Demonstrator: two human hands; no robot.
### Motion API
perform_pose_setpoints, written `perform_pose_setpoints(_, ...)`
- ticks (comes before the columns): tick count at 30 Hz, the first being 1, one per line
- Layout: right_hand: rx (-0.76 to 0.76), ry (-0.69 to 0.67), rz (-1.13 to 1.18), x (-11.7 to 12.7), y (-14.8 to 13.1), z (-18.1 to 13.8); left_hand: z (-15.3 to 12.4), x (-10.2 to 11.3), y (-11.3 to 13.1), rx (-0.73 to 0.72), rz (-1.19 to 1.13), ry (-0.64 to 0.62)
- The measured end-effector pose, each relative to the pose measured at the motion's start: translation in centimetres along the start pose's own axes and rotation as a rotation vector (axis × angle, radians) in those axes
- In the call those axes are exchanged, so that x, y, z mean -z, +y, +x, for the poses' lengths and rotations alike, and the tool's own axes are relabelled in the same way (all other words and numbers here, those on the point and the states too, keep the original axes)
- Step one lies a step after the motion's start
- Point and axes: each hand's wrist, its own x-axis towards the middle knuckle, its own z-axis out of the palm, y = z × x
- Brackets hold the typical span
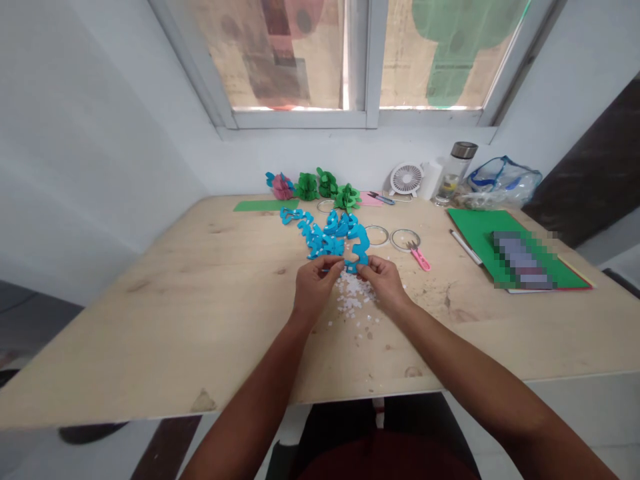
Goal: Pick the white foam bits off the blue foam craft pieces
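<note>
Between my hands a curvy blue paper cutout (361,241) is held up by its lower edge. My left hand (316,285) pinches the left end of that edge, thumb against fingers. The right side is pinched by my right hand (384,279). Just beyond my fingers lies a heap of blue paper cutouts (320,240) with small white patches on them. Below my hands, tiny white paper bits (353,293) are scattered over the wooden table (200,313).
Rolls of tape (406,231) and pink-handled snips (420,256) lie to the right. Green paper flowers (307,187), a small fan (407,179) and a glass bottle (453,175) stand along the wall. Green sheets (480,233) and a white pen (465,247) lie far right.
</note>
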Motion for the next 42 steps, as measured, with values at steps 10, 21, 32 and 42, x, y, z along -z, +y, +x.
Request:
perform_pose_setpoints(10, 0.067, 0.016, -0.067, 0.1, 0.0, 0.0, -0.1, -1.0, -1.6, -0.544, 0.565, 0.046)
perform_pose_setpoints(21, 0.121, 0.035, -0.184, 0.0, 0.0, -0.2, -0.1, -1.2, -2.0, -0.527, 0.655, 0.064)
perform_pose_setpoints(32, 0.141, 0.047, -0.199, 0.0, 0.0, -0.3, -0.2, -1.3, -1.8, -0.470, 0.582, 0.062)
perform_pose_setpoints(42, 0.099, 0.060, -0.156, 0.1, 0.6, 0.1, 0.2, -1.1, -1.1, -0.176, 0.363, 0.032)
